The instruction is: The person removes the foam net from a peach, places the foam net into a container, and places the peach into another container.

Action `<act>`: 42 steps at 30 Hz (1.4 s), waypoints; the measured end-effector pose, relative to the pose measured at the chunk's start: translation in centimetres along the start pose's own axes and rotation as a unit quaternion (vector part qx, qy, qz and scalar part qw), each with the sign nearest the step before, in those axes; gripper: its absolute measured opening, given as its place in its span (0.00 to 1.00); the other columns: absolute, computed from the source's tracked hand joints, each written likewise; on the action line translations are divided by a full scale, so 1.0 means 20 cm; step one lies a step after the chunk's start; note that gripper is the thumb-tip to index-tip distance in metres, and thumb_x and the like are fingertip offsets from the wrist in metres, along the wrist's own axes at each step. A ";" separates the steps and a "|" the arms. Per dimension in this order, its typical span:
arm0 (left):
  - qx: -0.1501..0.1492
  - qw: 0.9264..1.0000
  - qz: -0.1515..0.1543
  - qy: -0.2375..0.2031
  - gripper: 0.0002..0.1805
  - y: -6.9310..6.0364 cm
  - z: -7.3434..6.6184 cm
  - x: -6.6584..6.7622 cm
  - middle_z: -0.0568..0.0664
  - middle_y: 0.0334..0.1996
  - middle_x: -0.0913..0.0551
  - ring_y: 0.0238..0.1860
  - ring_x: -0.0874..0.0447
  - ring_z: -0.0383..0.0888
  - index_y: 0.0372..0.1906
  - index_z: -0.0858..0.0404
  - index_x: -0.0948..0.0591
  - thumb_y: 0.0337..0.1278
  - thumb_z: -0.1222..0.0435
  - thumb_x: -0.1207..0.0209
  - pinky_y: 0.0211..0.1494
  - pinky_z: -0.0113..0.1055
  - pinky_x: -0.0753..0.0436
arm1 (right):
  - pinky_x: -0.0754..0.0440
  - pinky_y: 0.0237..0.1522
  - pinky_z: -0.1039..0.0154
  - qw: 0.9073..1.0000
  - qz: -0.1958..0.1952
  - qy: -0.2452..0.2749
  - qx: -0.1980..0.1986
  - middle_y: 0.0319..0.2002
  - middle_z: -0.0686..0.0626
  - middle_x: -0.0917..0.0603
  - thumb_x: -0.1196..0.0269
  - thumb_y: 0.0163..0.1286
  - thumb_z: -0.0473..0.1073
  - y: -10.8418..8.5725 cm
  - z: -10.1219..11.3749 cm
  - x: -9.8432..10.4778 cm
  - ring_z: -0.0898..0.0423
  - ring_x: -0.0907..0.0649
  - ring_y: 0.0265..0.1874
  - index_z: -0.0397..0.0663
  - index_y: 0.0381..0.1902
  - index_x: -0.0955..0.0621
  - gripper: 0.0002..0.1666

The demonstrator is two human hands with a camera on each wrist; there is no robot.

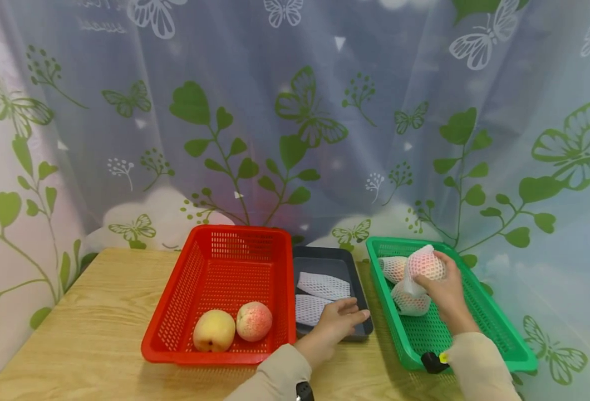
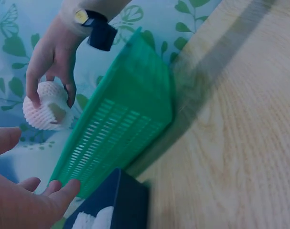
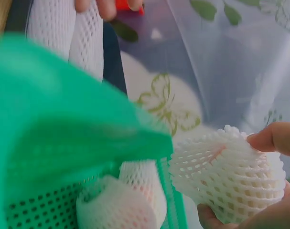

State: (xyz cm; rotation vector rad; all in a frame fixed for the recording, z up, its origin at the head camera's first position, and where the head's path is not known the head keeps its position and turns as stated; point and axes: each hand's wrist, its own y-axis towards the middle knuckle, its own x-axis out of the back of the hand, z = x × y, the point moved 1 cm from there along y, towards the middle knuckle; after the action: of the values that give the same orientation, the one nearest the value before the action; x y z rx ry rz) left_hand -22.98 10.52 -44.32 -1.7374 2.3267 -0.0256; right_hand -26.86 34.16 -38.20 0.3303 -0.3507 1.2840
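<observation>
My right hand (image 1: pixel 445 284) grips a peach in a white foam net (image 1: pixel 425 264) above the green basket (image 1: pixel 492 295). The right wrist view shows the netted peach (image 3: pixel 230 174) between thumb and fingers. Two more netted fruits, one behind (image 1: pixel 393 268) and one in front (image 1: pixel 411 301), lie in that basket. My left hand (image 1: pixel 332 328) hovers over the front of the dark tray (image 1: pixel 325 256), fingers extended and holding nothing. In the tray lie two flat foam nets, the upper one (image 1: pixel 324 285) and the lower one (image 1: pixel 311 309).
A red basket (image 1: pixel 170 312) at the left holds a yellow fruit (image 1: pixel 214 331) and a pinkish peach (image 1: pixel 254 321). All containers stand on a wooden table (image 1: pixel 99 312). Behind them hangs a printed curtain (image 1: pixel 255 111).
</observation>
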 end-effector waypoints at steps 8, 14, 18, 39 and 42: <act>-0.027 0.999 -0.017 -0.034 0.29 0.00 -0.04 0.04 0.59 0.59 0.24 0.57 0.23 0.53 0.63 0.69 0.28 0.57 0.62 0.36 0.54 0.44 0.19 | 0.24 0.50 0.46 0.999 0.027 0.004 0.032 0.73 0.36 0.57 0.39 0.65 0.35 -0.10 0.10 -0.10 0.32 0.39 0.64 0.54 0.76 0.51 0.49; -0.056 0.996 -0.023 -0.062 0.30 -0.02 -0.06 0.06 0.60 0.60 0.25 0.58 0.23 0.52 0.64 0.70 0.29 0.57 0.62 0.36 0.59 0.45 0.22 | 0.21 0.46 0.52 0.997 0.061 0.027 0.049 0.71 0.35 0.51 0.38 0.65 0.35 -0.19 0.13 -0.19 0.35 0.35 0.62 0.56 0.76 0.50 0.48; -0.069 0.995 -0.027 -0.068 0.31 -0.04 -0.08 0.09 0.61 0.62 0.27 0.58 0.23 0.52 0.64 0.69 0.29 0.57 0.62 0.36 0.60 0.45 0.23 | 0.20 0.46 0.52 0.994 0.081 0.048 0.055 0.71 0.36 0.52 0.37 0.65 0.34 -0.24 0.13 -0.24 0.33 0.35 0.62 0.56 0.75 0.48 0.47; -0.104 0.993 -0.035 -0.040 0.33 -0.16 -0.05 0.11 0.62 0.61 0.27 0.62 0.29 0.59 0.68 0.67 0.33 0.56 0.67 0.37 0.61 0.49 0.25 | 0.18 0.42 0.62 0.980 0.131 0.112 0.100 0.67 0.38 0.40 0.32 0.58 0.31 -0.51 0.05 -0.45 0.40 0.27 0.56 0.53 0.69 0.39 0.45; -0.098 0.994 -0.026 -0.044 0.34 -0.18 -0.02 0.10 0.61 0.61 0.27 0.59 0.26 0.56 0.68 0.67 0.33 0.56 0.67 0.36 0.57 0.46 0.21 | 0.18 0.43 0.62 0.981 0.127 0.116 0.086 0.66 0.39 0.38 0.31 0.57 0.33 -0.55 0.03 -0.47 0.42 0.28 0.57 0.54 0.68 0.37 0.44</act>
State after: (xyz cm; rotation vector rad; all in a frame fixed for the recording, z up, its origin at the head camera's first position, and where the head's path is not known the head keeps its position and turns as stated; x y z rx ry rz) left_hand -20.26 7.55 -43.82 -1.8485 2.2869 0.2746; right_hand -18.63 23.01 -42.29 0.2837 -0.0832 1.5925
